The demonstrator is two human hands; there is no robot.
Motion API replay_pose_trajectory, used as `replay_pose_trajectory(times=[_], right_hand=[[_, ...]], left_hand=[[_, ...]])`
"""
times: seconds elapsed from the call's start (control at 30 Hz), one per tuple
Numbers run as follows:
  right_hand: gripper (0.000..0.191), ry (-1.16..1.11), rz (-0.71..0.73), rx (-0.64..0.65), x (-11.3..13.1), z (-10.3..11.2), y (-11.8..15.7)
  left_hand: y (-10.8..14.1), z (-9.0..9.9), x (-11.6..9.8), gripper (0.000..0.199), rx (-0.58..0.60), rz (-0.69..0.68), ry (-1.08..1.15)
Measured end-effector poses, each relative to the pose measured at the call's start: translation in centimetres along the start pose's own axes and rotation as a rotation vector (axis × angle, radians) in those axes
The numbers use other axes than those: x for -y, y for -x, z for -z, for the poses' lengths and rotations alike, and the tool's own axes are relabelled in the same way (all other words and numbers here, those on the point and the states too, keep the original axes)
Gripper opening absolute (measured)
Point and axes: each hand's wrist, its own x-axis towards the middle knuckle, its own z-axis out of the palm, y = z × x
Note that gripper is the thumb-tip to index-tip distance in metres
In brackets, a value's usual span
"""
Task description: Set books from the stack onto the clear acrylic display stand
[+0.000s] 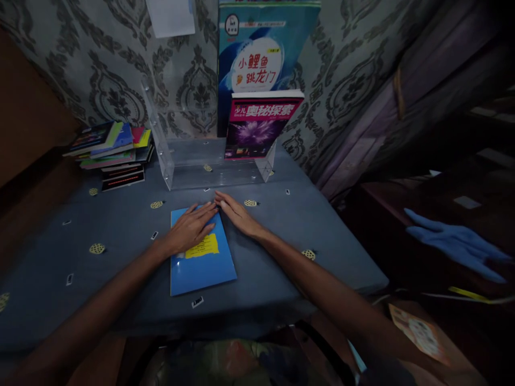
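Observation:
A blue book (201,276) with a yellow patch lies flat on the table. My left hand (191,229) rests palm down on its upper part, fingers extended toward the top right corner. At that corner my right hand (237,213) touches the book's edge with outstretched fingers, and the two hands' fingertips nearly meet. Neither hand grips anything. Behind them stands a clear acrylic rack (213,174). On its right side a magenta and purple book (257,128) leans upright, and a taller teal book (261,45) stands behind it.
Several books lie in an uneven pile (116,145) at the back left of the blue-grey tablecloth (132,279). White paper (171,19) hangs on the patterned wall. To the right are a curtain (362,128), a blue glove (454,241) and an orange printed sheet (418,332).

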Motion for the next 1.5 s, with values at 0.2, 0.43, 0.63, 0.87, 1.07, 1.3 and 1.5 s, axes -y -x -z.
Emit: replay_pose_trajectory(times=[0.2,0.43,0.63,0.87,1.07,1.3,1.5], right_hand=[[0.058,0.011,0.028,0.014,-0.2,0.0,-0.1],[0.059,0.022,0.047,0.017,-0.3,-0.1,-0.1],[0.058,0.047,0.066,0.023,-0.1,-0.1,0.0],[0.059,0.086,0.092,0.021,-0.2,-0.1,-0.1],[0.061,0.125,0.106,0.028,0.1,0.1,0.0],[0.058,0.151,0.105,0.028,0.5,0.1,0.1],[0.059,0.168,0.132,0.014,0.0,-0.2,0.2]], left_hand=[[0.2,0.6,-0.7,0.052,0.031,-0.068,0.026],[0.9,1.2,-2.1,0.052,0.1,-0.123,0.052],[2.1,1.7,-3.5,0.052,0.18,-0.16,0.085],[4.0,1.6,-5.6,0.051,0.156,-0.205,0.138],[5.5,2.4,-7.6,0.05,0.225,-0.239,0.176],[7.0,2.7,-9.5,0.049,0.284,-0.271,0.214],[7.4,2.6,-9.8,0.051,0.232,-0.294,0.185]])
